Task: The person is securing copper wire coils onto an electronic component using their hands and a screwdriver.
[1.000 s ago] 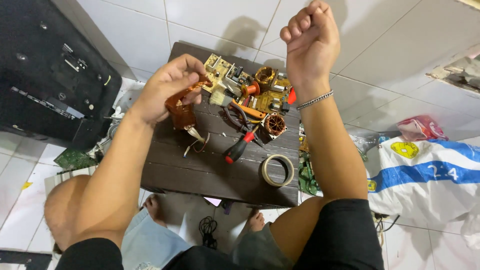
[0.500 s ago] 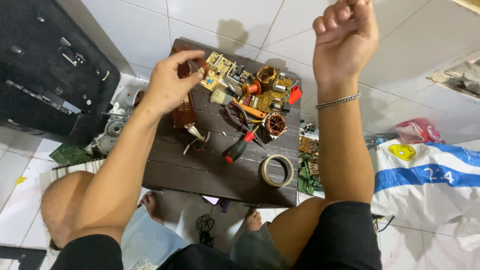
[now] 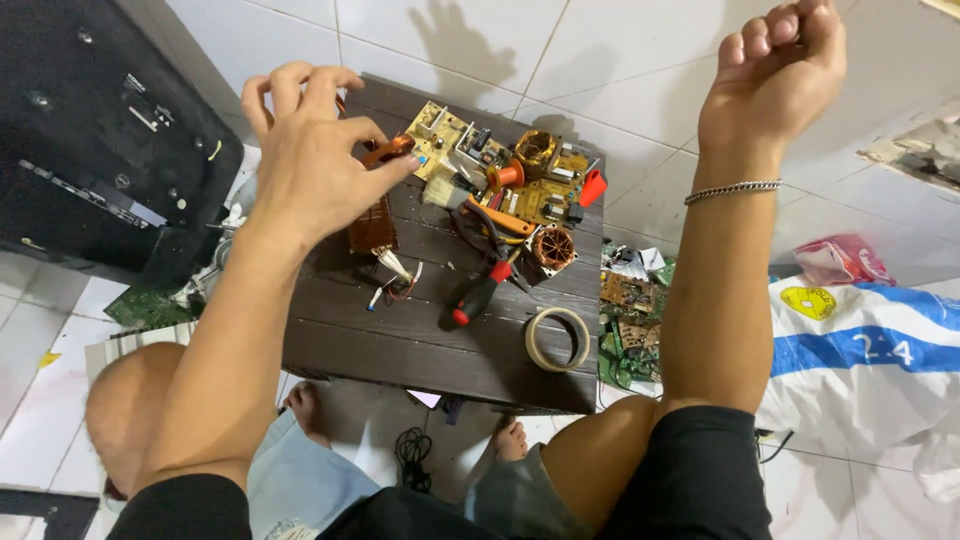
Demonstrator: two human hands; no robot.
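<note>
We are pinching a small orange, copper-wound coil part (image 3: pixel 385 150) in our left hand (image 3: pixel 310 160) above the dark wooden table (image 3: pixel 400 340); it is looking light, stiff and fragile, best gripped by its rigid body. Our right hand (image 3: pixel 775 70) is hovering fisted. The fingers are hiding the part's shape.

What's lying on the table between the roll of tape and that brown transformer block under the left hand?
In the head view, a red-and-black-handled screwdriver lies between the tape roll and the brown transformer, alongside some loose wires.
</note>
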